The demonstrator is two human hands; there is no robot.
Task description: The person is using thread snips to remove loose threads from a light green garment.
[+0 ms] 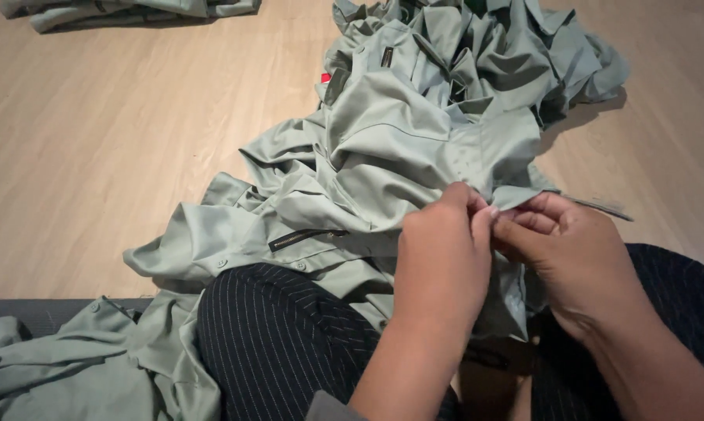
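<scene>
Both hands meet over the lap, just right of the middle of the scene. The left hand [441, 261] has its back turned up, fingers curled in tight, thumb and fingertips pinching a small fold of the green shirt [383, 168]. The right hand [570, 261] comes in from the right, fingers bent narrow, nipping the same bit of cloth, so the two sets of fingertips touch or all but touch at the pinch. What exactly sits between the fingertips is too small to tell.

The shirt is pale grey-green, crumpled, spread from the person's knees out across the floor [94, 140]. Its near edge lies over the left leg, which wears dark pinstriped trousers [281, 343]. A chest pocket with a dark zip [305, 236] shows just left of the left hand, and a row of small buttons runs along a hem near it.

Beyond the shirt, on the far side, lies a heap [484, 47] of the same green garments, bunched and overlapping, reaching to the top edge. A speck of red [325, 77] peeks out at the heap's left side. Far left, at the top corner, a folded stack [125, 11] of the same cloth rests on the pale wood, well apart from the heap. Near left, another green garment [63, 366] lies rumpled beside the knee, partly on a grey mat [47, 310]
</scene>
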